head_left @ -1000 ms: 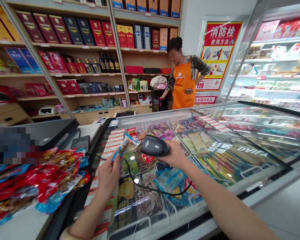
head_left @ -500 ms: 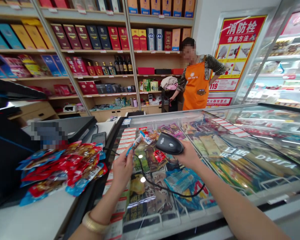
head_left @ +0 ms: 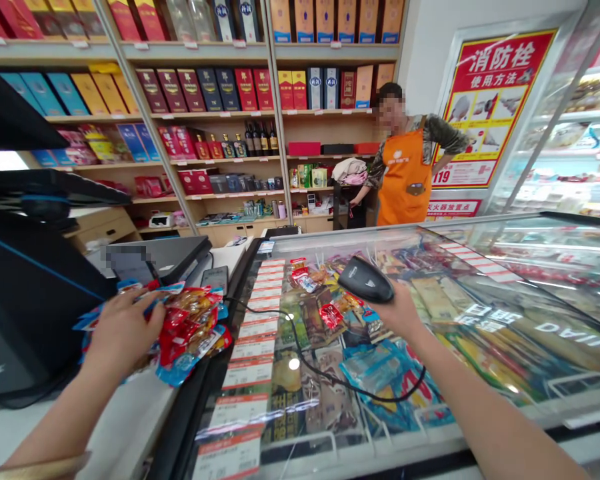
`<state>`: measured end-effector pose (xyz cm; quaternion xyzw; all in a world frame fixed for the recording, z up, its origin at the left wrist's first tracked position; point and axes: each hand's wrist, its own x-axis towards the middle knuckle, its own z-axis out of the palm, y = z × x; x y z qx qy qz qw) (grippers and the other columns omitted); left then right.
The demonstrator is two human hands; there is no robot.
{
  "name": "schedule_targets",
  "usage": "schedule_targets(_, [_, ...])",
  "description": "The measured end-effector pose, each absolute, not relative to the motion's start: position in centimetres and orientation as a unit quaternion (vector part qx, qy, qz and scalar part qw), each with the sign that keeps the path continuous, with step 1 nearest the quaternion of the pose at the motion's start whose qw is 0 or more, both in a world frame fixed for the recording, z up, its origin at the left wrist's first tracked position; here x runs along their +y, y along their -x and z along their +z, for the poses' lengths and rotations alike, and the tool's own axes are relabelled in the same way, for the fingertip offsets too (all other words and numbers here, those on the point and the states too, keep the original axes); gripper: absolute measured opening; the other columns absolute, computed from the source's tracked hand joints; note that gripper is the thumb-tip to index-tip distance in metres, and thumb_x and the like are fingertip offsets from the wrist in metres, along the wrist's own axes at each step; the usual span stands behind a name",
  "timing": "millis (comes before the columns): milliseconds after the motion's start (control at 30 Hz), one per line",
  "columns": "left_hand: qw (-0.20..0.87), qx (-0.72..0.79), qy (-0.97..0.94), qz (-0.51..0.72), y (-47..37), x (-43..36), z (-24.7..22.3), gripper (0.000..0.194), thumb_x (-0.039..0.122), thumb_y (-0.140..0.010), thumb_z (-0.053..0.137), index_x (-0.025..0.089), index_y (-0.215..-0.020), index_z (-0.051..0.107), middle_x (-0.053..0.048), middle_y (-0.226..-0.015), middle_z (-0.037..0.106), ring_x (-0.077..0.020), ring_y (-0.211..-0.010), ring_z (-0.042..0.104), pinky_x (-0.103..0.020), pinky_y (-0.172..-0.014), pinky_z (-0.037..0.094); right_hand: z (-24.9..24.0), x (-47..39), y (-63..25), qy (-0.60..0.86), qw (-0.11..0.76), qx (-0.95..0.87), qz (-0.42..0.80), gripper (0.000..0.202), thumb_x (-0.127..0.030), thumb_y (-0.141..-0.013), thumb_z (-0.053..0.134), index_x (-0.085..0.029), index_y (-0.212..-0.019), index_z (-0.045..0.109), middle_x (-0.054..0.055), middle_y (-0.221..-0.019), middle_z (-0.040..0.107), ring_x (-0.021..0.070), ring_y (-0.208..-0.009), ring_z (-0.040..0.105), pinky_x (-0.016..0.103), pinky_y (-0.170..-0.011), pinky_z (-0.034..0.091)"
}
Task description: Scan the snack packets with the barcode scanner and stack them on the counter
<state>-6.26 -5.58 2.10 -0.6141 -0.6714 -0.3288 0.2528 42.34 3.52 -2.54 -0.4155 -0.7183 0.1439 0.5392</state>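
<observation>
My left hand (head_left: 125, 330) lies over a heap of snack packets (head_left: 193, 323) in red, blue and clear wrapping, on the counter at the left. Its thumb and fingers are apart, and the fingertips are partly hidden among the packets. In my right hand (head_left: 400, 310) is a black barcode scanner (head_left: 365, 280), held above the glass top of a freezer (head_left: 310, 347). The scanner's cable (head_left: 340, 380) loops over the glass. Some loose packets lie there too, among them a red one (head_left: 331, 315) below the scanner and another (head_left: 305, 279) to its left.
A phone (head_left: 215, 280) lies behind the heap. Dark checkout equipment (head_left: 25, 293) stands at the far left. Price labels (head_left: 250, 363) run along the freezer's left side. Behind the freezer, a person in an orange apron (head_left: 404, 177) stands by shelves (head_left: 210, 117) of boxes and bottles.
My left hand has moved left and down from above the glass to the heap, and the packet it was pinching is gone from view there. The camera view has shifted left and up.
</observation>
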Motion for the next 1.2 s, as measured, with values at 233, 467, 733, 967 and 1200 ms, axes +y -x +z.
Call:
schedule_targets(233, [0.321, -0.676, 0.549, -0.371, 2.4, -5.0, 3.2, 0.043, 0.052, -0.089, 0.042, 0.023, -0.095, 0.073, -0.015, -0.118, 0.071, -0.0431, -0.127, 0.057, -0.068, -0.102, 0.044, -2.7, 4.3, -42.9, 0.446, 0.559, -0.689, 0.119, 0.027, -0.044, -0.07, 0.073, -0.019, -0.082, 0.074, 0.005, -0.075, 0.077, 0.0237, -0.068, 0.07, 0.03, -0.064, 0.053])
schedule_targets(467, [0.08, -0.555, 0.734, -0.384, -12.5, -0.2, 0.3, 0.041, 0.05, -0.087, 0.055, 0.02, -0.111, 0.072, -0.01, -0.116, 0.072, -0.0265, -0.107, 0.069, -0.04, -0.1, 0.054, -2.5, 5.3, -43.8, 0.495, 0.56, -0.661, 0.077, 0.028, -0.04, -0.072, 0.071, -0.021, -0.092, 0.073, 0.007, -0.083, 0.079, 0.0276, -0.077, 0.073, 0.032, -0.069, 0.052])
schedule_targets(733, [-0.032, -0.582, 0.796, -0.166, -23.1, 1.9, -4.3, 0.042, 0.028, -0.087, 0.062, 0.012, -0.125, 0.065, -0.021, -0.131, 0.067, -0.0302, -0.12, 0.065, -0.04, -0.102, 0.051, -2.7, 6.0, -43.9, 0.55, 0.509, -0.661, -0.007, 0.017, -0.039, -0.069, 0.071, -0.023, -0.071, 0.064, 0.006, -0.072, 0.073, 0.025, -0.072, 0.069, 0.028, -0.064, 0.043])
schedule_targets(967, [-0.058, -0.642, 0.748, -0.157, -20.9, 2.7, -2.8, 0.022, 0.02, -0.088, 0.049, 0.02, -0.084, 0.071, -0.008, -0.081, 0.075, -0.0213, -0.077, 0.071, -0.028, -0.072, 0.048, -2.8, 6.0, -43.7, 0.555, 0.499, -0.666, -0.007, 0.018, -0.037, -0.068, 0.073, -0.023, -0.071, 0.064, 0.003, -0.069, 0.071, 0.0231, -0.071, 0.068, 0.027, -0.064, 0.04])
schedule_targets(1200, [-0.258, -0.666, 0.582, -0.389, -13.9, 1.1, -1.0, 0.047, 0.065, -0.068, 0.063, 0.018, -0.064, 0.068, -0.003, -0.059, 0.067, -0.019, -0.056, 0.058, -0.028, -0.055, 0.042, -2.1, 5.4, -43.6, 0.522, 0.484, -0.702, 0.018, 0.022, -0.04, -0.069, 0.074, -0.022, -0.079, 0.07, 0.005, -0.077, 0.075, 0.0239, -0.075, 0.069, 0.029, -0.067, 0.038])
